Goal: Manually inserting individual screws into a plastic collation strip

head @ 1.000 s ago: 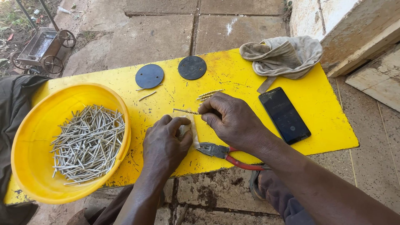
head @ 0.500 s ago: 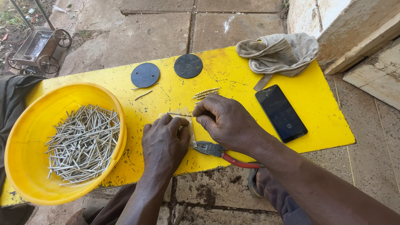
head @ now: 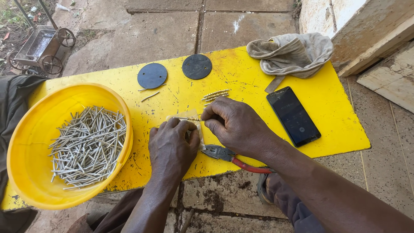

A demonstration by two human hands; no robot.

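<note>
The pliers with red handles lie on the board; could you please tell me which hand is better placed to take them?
Probably the right hand: the pliers lie directly beneath it, handles toward that arm.

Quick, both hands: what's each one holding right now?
Left hand: closed, pinching one end of the thin nail.
Right hand: closed, pinching its other end.

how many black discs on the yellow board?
2. One black disc lies at the board's far edge, above the yellow bowl; the other black disc lies just right of it, left of the grey cloth. None seems hidden.
</note>
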